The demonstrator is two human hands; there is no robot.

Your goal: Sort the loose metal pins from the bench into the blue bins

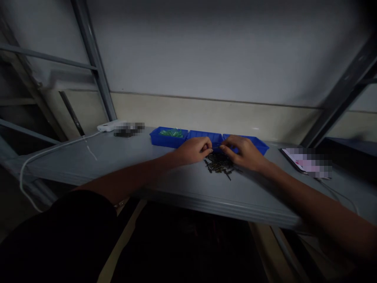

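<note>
My left hand (193,150) is closed in a pinch just above the front of the blue bins. Facing it, my right hand (246,152) pinches too, with thumb and forefinger together. A thin dark rod-like piece (216,147) spans the small gap between both sets of fingertips; its exact kind is too small and dim to make out. Beneath the hands lies a loose pile of small metal parts (219,164), dark and brassy, some long and thin. Behind, the left blue bin (167,140) contains green translucent pieces (173,133). My hands partly cover the middle blue bin (206,136) and right blue bin (255,144).
Everything stands on a grey shelf (176,188) with a raised front edge. A white power adapter (108,126) with a cable and a blurred dark object (128,130) are at left. A phone (306,162) with a cable lies at right. Metal uprights (94,59) frame the shelf.
</note>
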